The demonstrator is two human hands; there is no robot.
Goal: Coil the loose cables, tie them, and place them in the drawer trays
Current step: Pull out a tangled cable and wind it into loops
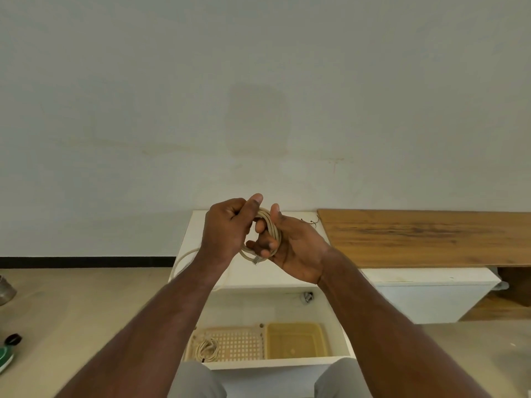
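A beige cable coil point(272, 228) is wound around the fingers of my right hand point(290, 245), held up over the white cabinet top point(258, 271). My left hand point(227, 228) grips the cable beside the coil, thumb raised. A loose loop of the same cable point(184, 258) trails off to the left behind my left forearm. A clear connector hangs at the coil's bottom. Below, the open drawer point(275, 361) holds a perforated beige tray point(238, 343) with a coiled cable point(207, 350) in it, and a yellow tray point(296, 340) to its right.
A wooden board point(425, 237) lies on a white unit at the right. A thin dark wire point(311, 221) lies at the back of the cabinet top. A small dark object point(307, 297) sits inside the drawer's back. Objects lie on the floor at the far left point(8, 349).
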